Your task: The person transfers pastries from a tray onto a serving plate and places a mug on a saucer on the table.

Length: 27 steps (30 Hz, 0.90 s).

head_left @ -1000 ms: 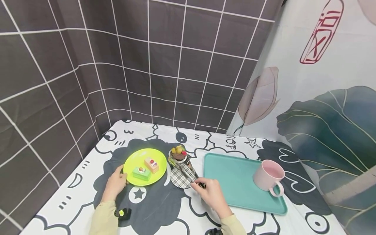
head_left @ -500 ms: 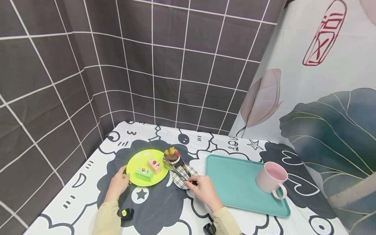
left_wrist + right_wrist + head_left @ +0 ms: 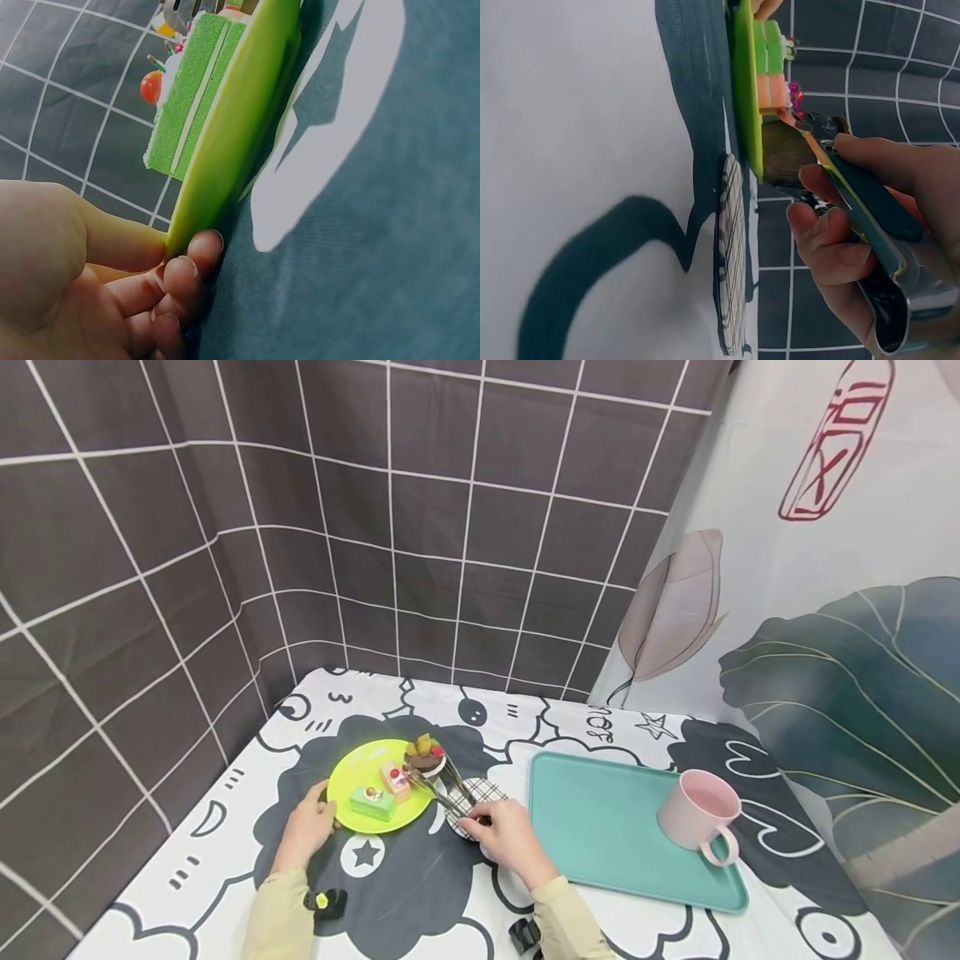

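Observation:
My left hand (image 3: pixel 306 825) pinches the near left rim of a lime-green plate (image 3: pixel 347 777), thumb on top and fingers beneath in the left wrist view. On the plate sit a green cake slice (image 3: pixel 373 803) and a pink cake slice (image 3: pixel 393 780), both topped with fruit. My right hand (image 3: pixel 512 841) grips metal serving tongs (image 3: pixel 870 214). Between the tongs' ends is a round chocolate cake (image 3: pixel 425 762) with yellow fruit and a red berry. It overlaps the plate's right side in the head view, close beside the pink slice.
A round plaid coaster (image 3: pixel 487 790) lies under the tongs, right of the plate. Further right, a teal tray (image 3: pixel 592 827) bears a pink mug (image 3: pixel 693 810). Dark grid-patterned cloth (image 3: pixel 420 527) hangs behind the table.
The tongs have carried the chocolate cake left, from over the coaster to the plate's right side. My right hand has moved left with them; the left hand keeps hold of the plate.

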Each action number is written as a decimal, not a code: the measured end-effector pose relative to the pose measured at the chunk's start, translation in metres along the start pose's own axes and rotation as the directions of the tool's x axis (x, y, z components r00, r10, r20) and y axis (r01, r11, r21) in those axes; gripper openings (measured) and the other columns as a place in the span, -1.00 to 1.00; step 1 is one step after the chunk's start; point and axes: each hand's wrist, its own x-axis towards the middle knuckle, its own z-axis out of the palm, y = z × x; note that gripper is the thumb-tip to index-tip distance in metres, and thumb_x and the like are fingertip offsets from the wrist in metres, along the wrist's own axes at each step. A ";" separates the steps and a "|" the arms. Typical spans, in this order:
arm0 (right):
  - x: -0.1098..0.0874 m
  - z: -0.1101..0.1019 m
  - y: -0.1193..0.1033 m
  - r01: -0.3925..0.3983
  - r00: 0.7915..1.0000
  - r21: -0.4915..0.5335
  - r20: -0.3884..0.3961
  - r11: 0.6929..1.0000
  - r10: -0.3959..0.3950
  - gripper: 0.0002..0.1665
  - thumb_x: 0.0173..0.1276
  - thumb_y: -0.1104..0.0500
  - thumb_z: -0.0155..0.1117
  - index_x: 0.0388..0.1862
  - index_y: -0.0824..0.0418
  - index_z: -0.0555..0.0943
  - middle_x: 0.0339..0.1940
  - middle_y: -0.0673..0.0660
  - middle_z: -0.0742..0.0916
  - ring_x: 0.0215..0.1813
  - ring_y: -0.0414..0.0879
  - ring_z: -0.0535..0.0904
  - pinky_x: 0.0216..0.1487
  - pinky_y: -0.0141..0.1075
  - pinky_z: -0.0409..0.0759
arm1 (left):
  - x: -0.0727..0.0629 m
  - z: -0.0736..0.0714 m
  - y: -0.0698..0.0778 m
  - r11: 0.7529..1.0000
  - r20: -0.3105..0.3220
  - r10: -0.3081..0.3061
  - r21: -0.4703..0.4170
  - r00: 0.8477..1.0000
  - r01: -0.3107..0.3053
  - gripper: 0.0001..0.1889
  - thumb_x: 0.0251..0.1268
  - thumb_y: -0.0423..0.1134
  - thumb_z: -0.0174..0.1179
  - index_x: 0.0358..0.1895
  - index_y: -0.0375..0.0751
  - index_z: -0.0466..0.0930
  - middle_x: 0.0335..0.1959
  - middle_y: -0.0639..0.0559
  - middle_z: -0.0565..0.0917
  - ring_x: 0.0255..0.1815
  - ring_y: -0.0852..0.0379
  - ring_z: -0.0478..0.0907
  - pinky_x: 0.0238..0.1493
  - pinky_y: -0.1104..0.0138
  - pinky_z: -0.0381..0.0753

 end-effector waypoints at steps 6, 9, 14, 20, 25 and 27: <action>0.003 0.003 -0.002 0.030 1.000 -0.012 0.000 0.999 -0.030 -0.81 0.19 0.12 0.40 -0.59 0.10 0.72 -0.73 -0.11 0.60 -0.62 -0.42 0.25 -0.50 -0.51 0.23 | -0.001 0.000 0.002 1.000 -0.005 0.010 -0.002 1.000 -0.010 -0.44 0.44 -0.32 -0.19 0.44 -0.48 0.06 -0.44 -0.15 0.60 -0.45 0.10 0.50 -0.38 0.34 0.36; 0.004 0.006 -0.002 0.062 0.998 -0.013 -0.008 0.998 -0.062 -0.81 0.18 0.13 0.41 -0.61 0.12 0.71 -0.75 -0.09 0.59 -0.64 -0.43 0.23 -0.50 -0.52 0.20 | -0.001 0.001 0.003 1.000 -0.001 0.011 -0.008 1.000 -0.011 -0.44 0.44 -0.32 -0.19 0.44 -0.48 0.05 -0.45 -0.14 0.59 -0.45 0.10 0.49 -0.39 0.34 0.35; 0.006 0.009 -0.003 0.078 0.997 -0.016 0.004 0.997 -0.078 -0.82 0.17 0.13 0.42 -0.60 0.11 0.71 -0.73 -0.09 0.63 -0.63 -0.43 0.25 -0.50 -0.54 0.21 | -0.001 0.003 0.004 1.000 0.000 0.010 -0.009 1.000 -0.010 -0.44 0.44 -0.32 -0.18 0.44 -0.48 0.05 -0.46 -0.12 0.59 -0.45 0.11 0.49 -0.39 0.34 0.35; 0.010 0.005 -0.007 0.025 0.998 0.001 0.065 1.000 -0.025 -0.74 0.28 0.09 0.33 -0.58 0.17 0.69 -0.73 -0.05 0.60 -0.64 -0.39 0.25 -0.51 -0.49 0.24 | 0.001 0.002 0.002 1.000 -0.006 0.020 -0.004 1.000 -0.020 -0.45 0.45 -0.31 -0.17 0.44 -0.48 0.06 -0.45 -0.13 0.60 -0.45 0.11 0.50 -0.38 0.34 0.35; 0.012 0.005 -0.008 -0.005 0.994 0.008 0.113 1.000 0.004 -0.73 0.36 0.15 0.24 -0.48 0.23 0.73 -0.65 0.02 0.68 -0.62 -0.33 0.37 -0.49 -0.45 0.35 | 0.001 0.001 -0.001 1.000 -0.006 0.016 -0.002 1.000 -0.016 -0.45 0.45 -0.32 -0.18 0.44 -0.47 0.06 -0.45 -0.14 0.60 -0.45 0.10 0.50 -0.39 0.34 0.35; 0.012 0.005 -0.008 -0.009 0.994 -0.001 0.113 1.000 0.009 -0.79 0.34 0.16 0.26 -0.40 0.22 0.77 -0.53 0.04 0.76 -0.54 -0.27 0.52 -0.41 -0.42 0.45 | 0.001 0.000 -0.001 1.000 -0.005 0.014 0.000 1.000 -0.014 -0.45 0.46 -0.31 -0.18 0.44 -0.47 0.06 -0.46 -0.14 0.60 -0.46 0.10 0.50 -0.39 0.34 0.35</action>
